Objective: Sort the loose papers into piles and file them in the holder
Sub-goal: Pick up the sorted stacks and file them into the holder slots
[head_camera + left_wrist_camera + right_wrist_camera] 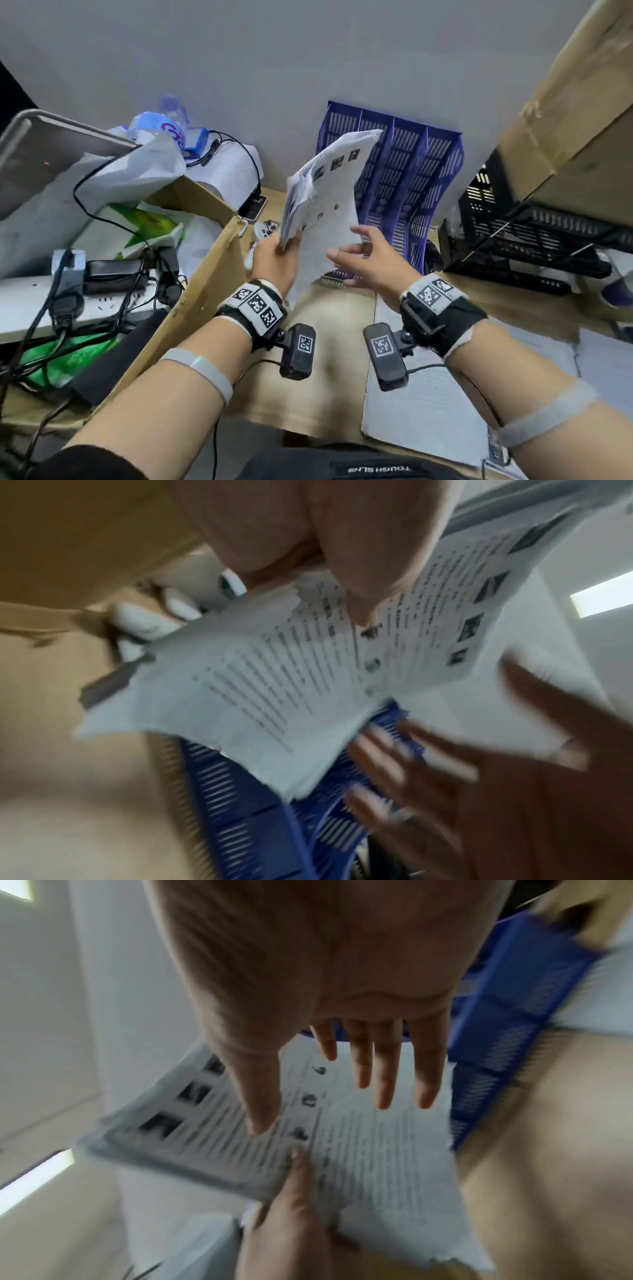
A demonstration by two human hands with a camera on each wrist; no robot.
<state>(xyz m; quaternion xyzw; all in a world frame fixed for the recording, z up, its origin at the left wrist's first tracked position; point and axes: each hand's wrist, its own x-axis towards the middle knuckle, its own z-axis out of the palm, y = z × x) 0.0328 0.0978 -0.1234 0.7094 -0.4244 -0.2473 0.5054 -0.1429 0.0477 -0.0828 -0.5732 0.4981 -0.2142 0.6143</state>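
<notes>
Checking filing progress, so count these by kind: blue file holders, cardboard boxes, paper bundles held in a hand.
Blue file holder: 1
Cardboard boxes: 2, the left box and the right box
Paper bundle: 1, gripped by the left hand
Total: 4

The sheaf of papers [325, 202] is white, with grey lines of print and a column of small black squares. Behind the papers, the file holder [411, 178] is blue-violet, its walls slotted in fine stripes. Right of the holder sits a black mesh tray [534, 236]; left of it stands a brown cardboard box [209, 270]. The wrist bands [255, 303] bear black-and-white square codes.
</notes>
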